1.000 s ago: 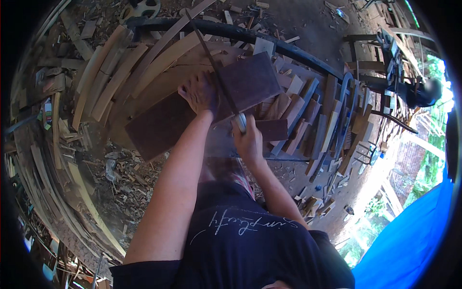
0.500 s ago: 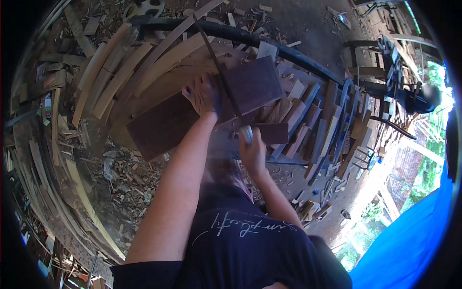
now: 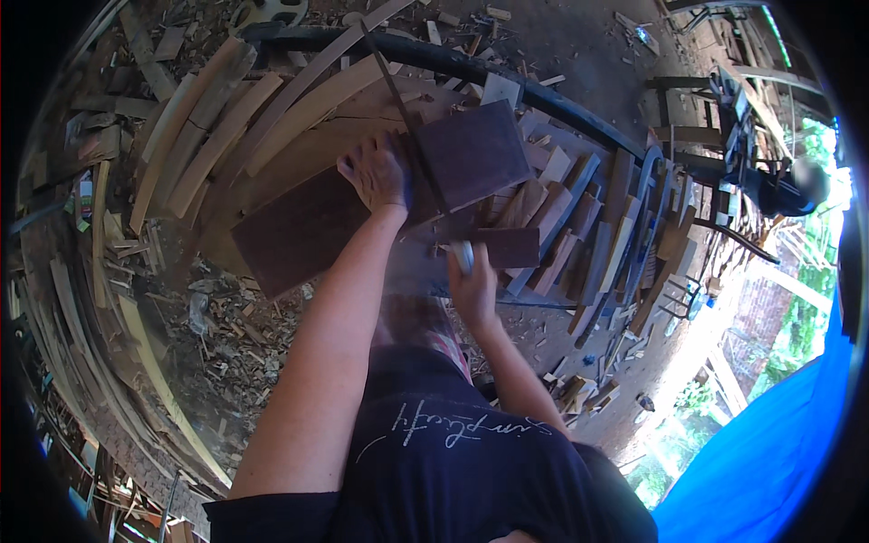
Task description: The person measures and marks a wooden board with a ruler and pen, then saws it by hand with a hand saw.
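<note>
A long dark brown board [image 3: 303,231] lies at a slant across the work surface in front of me. My left hand [image 3: 376,174] presses on its top, palm down, with the fingers spread and nothing in them. Just right of that hand, a narrow handsaw blade [image 3: 395,86] crosses the board and reaches beyond its far edge. My right hand [image 3: 472,288] grips the saw's pale handle [image 3: 464,257] on the near side of the board. Whether the blade has entered the wood is too dark to make out. A short dark brown block [image 3: 511,248] lies beside my right hand.
Curved wooden pieces [image 3: 226,140] lie left of the board, and several short offcuts [image 3: 552,213] are lined up on its right. A dark curved bar [image 3: 434,56] runs behind. Wood scraps [image 3: 244,339] litter the floor. A blue sheet [image 3: 769,443] hangs at lower right.
</note>
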The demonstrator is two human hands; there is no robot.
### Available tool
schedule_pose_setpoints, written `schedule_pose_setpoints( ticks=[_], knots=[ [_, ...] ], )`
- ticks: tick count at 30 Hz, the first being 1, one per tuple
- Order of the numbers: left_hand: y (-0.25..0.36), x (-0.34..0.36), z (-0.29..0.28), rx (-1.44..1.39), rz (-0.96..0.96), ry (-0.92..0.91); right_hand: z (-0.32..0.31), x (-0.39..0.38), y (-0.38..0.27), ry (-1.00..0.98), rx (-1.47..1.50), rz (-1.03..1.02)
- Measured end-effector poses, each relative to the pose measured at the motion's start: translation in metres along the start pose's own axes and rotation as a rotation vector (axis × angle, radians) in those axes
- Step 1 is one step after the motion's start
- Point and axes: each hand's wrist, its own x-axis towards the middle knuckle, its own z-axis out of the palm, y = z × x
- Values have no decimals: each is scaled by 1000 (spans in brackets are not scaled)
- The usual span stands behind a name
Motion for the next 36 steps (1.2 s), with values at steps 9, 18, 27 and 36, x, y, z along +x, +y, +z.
schedule_pose_setpoints(
  ticks=[9,18,27,36],
  knots=[
    [-2,0,-4,22,22,27,-6,-29,20,9,88,-2],
    [2,-2,-7,-20,-1,-21,-29,-113,64,-18,-1,135],
    [-7,-17,-14,-221,152,187,-67,-146,67,23,119,177],
    [-8,-34,-5,93,107,90,-22,-64,53,57,94,24]
  ],
)
